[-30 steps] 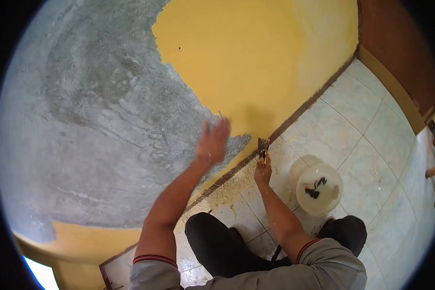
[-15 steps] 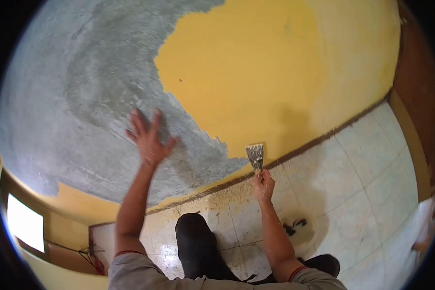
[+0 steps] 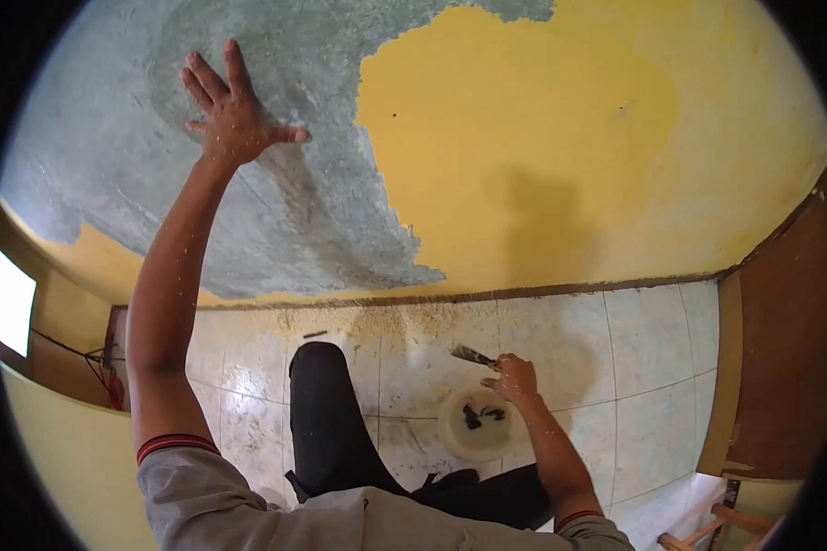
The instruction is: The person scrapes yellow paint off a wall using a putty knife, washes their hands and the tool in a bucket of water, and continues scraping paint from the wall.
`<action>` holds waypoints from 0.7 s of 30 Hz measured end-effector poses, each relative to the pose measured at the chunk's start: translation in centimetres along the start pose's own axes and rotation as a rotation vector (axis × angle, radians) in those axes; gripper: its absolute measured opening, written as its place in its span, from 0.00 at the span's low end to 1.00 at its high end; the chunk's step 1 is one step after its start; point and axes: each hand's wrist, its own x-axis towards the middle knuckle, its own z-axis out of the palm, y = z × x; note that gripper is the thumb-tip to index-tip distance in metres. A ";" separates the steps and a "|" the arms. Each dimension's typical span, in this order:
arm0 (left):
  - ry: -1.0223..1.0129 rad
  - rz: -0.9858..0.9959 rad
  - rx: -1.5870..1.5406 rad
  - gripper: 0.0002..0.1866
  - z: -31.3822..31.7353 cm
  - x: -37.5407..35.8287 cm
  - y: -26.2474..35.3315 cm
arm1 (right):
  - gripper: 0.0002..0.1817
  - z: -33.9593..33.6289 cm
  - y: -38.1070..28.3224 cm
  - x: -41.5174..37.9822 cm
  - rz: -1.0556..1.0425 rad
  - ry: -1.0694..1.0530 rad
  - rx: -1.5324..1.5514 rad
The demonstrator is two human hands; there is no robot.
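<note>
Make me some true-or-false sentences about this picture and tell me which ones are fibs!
1. The bare right hand holds a scraper with a flat, dark blade. True.
2. The bare left hand is squeezed into a fist. False: it is open, with its fingers spread.
3. The big painted wall is yellow all over. False: much of its left side is rough and grey.
4. The round, whitish bucket has dark things in it. True.
5. Little yellowish crumbs lie on the pale tiled floor along the wall. True.

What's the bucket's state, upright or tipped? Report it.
Upright: the bucket stands on the tiled floor, its mouth facing up, dark items inside.
</note>
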 end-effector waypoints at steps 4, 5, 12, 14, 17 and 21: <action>0.028 0.053 -0.004 0.89 0.2 0.3 0.0 | 0.33 2.4 5.3 -2.3 0.026 -0.173 -0.128; 0.061 0.086 0.001 0.89 0.4 0.4 -0.1 | 0.31 3.7 6.1 -2.6 0.054 -0.159 -0.068; 0.029 0.056 -0.016 0.87 0.0 0.2 0.7 | 0.24 4.6 6.2 -2.7 0.169 -0.209 0.037; 0.092 0.082 -0.039 0.84 -0.2 0.4 0.2 | 0.24 4.9 7.1 -1.6 0.179 -0.188 0.080; -0.385 -0.317 0.250 0.95 -2.9 1.8 3.4 | 0.20 4.8 8.7 -1.1 0.216 -0.007 0.183; -0.341 -0.297 0.265 0.95 -2.7 1.7 3.3 | 0.18 3.9 12.6 -0.2 0.232 0.156 0.170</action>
